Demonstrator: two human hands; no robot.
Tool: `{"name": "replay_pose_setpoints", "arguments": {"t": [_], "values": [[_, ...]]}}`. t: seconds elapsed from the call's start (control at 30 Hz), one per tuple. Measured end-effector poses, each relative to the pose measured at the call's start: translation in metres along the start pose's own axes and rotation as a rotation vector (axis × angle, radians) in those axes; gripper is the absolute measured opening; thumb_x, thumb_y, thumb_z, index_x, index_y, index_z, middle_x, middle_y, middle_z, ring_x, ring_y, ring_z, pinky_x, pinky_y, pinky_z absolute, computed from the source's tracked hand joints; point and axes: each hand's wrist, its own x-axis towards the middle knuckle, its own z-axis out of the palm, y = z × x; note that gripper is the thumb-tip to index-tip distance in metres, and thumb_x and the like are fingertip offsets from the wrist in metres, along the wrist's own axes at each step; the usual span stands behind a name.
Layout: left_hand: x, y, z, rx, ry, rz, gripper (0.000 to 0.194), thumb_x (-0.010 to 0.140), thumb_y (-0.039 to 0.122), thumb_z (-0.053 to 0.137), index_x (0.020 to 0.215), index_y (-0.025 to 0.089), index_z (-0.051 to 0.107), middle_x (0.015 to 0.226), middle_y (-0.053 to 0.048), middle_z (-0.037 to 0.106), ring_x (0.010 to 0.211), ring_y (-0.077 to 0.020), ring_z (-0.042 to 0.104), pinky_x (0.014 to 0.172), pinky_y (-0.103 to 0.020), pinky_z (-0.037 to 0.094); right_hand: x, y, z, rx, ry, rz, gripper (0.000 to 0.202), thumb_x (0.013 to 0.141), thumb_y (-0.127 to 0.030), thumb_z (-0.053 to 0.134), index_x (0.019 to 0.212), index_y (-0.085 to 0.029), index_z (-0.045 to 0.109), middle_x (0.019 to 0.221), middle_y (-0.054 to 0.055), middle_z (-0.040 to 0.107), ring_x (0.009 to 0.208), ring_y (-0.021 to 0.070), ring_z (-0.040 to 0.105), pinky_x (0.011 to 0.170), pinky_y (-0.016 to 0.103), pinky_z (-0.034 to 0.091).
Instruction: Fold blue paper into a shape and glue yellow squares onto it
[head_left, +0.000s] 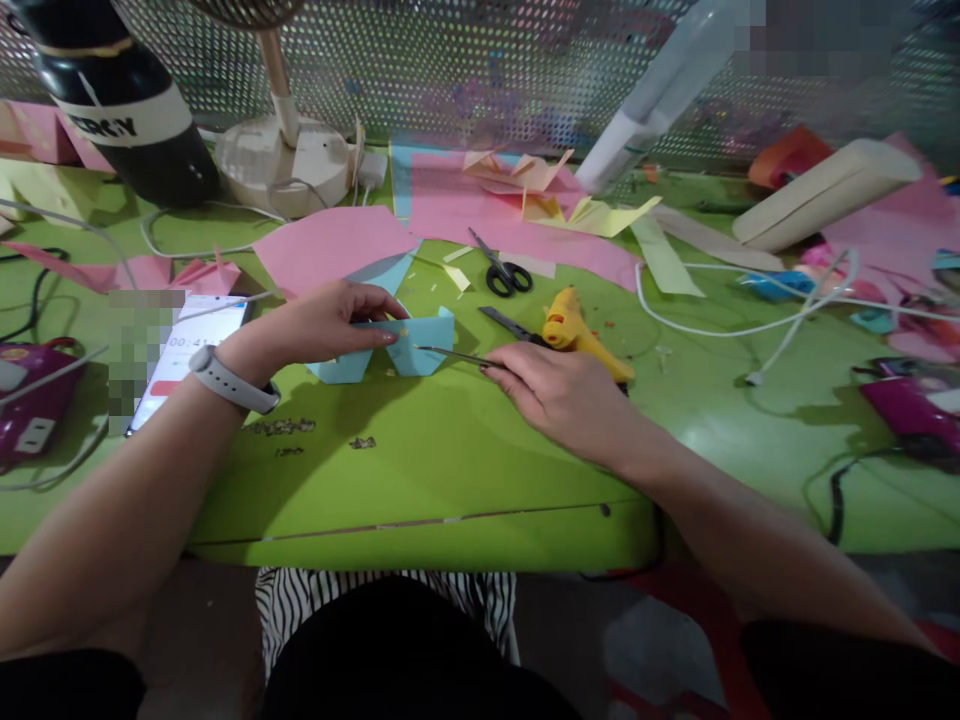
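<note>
My left hand (334,322) pinches the upper edge of a folded light-blue paper piece (426,358), fingers behind it and thumb in front. The paper stands on the green table in a bent, cut-out shape. In my right hand (551,392) is a pair of thin metal tweezers (457,355), pointing left. Their tips are at the front face of the blue paper, by a small pale spot; whether they grip anything is too small to tell. Several small brownish ornamental bits (281,427) lie in front of my left hand, with another little cluster (363,443) to their right.
Beyond my right hand lie a yellow glue gun (581,330), a dark blade-like tool (510,325) and black scissors (504,275). Pink paper (337,245) and scraps spread behind. A phone (195,345) sits left, a fan base (277,165) and dark bottle (131,110) further back. White cable (712,328) loops right.
</note>
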Motion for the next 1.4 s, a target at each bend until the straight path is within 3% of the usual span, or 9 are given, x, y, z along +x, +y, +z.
{"name": "replay_pose_setpoints", "arguments": {"t": [0.7, 0.93, 1.07, 1.23, 1.4], "values": [[0.002, -0.003, 0.002, -0.047, -0.015, -0.019, 0.045, 0.082, 0.046, 0.059, 0.117, 0.018, 0.065, 0.087, -0.005, 0.068, 0.069, -0.0138, 0.055, 0.060, -0.025, 0.040, -0.001, -0.001, 0.005, -0.034, 0.022, 0.009, 0.026, 0.100, -0.028, 0.040, 0.100, -0.016, 0.064, 0.094, 0.010, 0.073, 0.081, 0.0210, 0.069, 0.069, 0.032, 0.051], [0.002, -0.004, 0.003, -0.072, -0.008, -0.003, 0.045, 0.082, 0.046, 0.060, 0.115, 0.017, 0.065, 0.089, -0.005, 0.068, 0.072, -0.0146, 0.055, 0.062, -0.026, 0.041, 0.000, -0.002, 0.002, 0.010, 0.031, 0.028, 0.024, 0.099, -0.026, 0.042, 0.102, -0.016, 0.064, 0.100, 0.012, 0.073, 0.087, 0.0241, 0.070, 0.073, 0.035, 0.052], [0.002, -0.005, 0.002, -0.072, -0.006, -0.015, 0.046, 0.083, 0.046, 0.060, 0.117, 0.016, 0.065, 0.091, -0.006, 0.069, 0.075, -0.0153, 0.057, 0.065, -0.027, 0.042, 0.002, 0.000, -0.006, 0.128, 0.034, 0.083, 0.022, 0.098, -0.028, 0.046, 0.100, -0.017, 0.064, 0.095, 0.010, 0.073, 0.083, 0.0226, 0.069, 0.071, 0.034, 0.050], [0.002, -0.008, 0.001, -0.107, 0.005, -0.001, 0.045, 0.083, 0.046, 0.061, 0.117, 0.016, 0.065, 0.091, -0.006, 0.069, 0.075, -0.0152, 0.058, 0.065, -0.027, 0.043, 0.006, 0.002, -0.012, 0.399, -0.052, 0.179, 0.021, 0.095, -0.034, 0.050, 0.089, -0.019, 0.063, 0.067, 0.000, 0.064, 0.059, 0.0136, 0.057, 0.057, 0.027, 0.043], [0.000, -0.005, -0.001, -0.211, 0.024, 0.016, 0.041, 0.081, 0.039, 0.063, 0.114, 0.015, 0.065, 0.089, -0.005, 0.069, 0.075, -0.0142, 0.058, 0.067, -0.027, 0.045, 0.007, 0.003, -0.009, 0.465, -0.048, 0.228, 0.023, 0.094, -0.036, 0.051, 0.088, -0.017, 0.064, 0.068, 0.001, 0.062, 0.057, 0.0120, 0.050, 0.055, 0.027, 0.037]]}}
